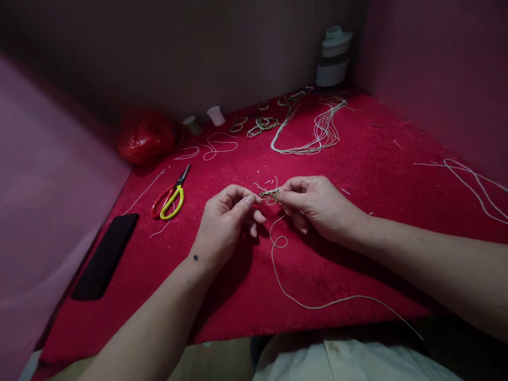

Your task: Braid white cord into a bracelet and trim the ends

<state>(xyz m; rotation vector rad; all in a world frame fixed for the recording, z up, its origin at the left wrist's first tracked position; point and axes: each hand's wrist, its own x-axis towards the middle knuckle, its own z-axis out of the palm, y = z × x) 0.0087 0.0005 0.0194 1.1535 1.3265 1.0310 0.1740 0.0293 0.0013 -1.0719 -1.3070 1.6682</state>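
My left hand (226, 219) and my right hand (313, 203) meet over the red cloth table (357, 174), each pinching one side of a small knotted cord piece (270, 193). Both hands are closed in a pinch, thumbs against forefingers. A long pale cord (313, 304) trails from the knot down toward the table's front edge and off to the right. Short thread ends stick out around the knot.
Scissors with a red and yellow handle (170, 201) lie left of my hands, and a black phone (105, 256) nearer the left edge. A bundle of pale cords (317, 132), several finished knotted loops (262, 124), two small spools (216, 115), a red bag (145, 135) and a white container (334, 57) sit at the back.
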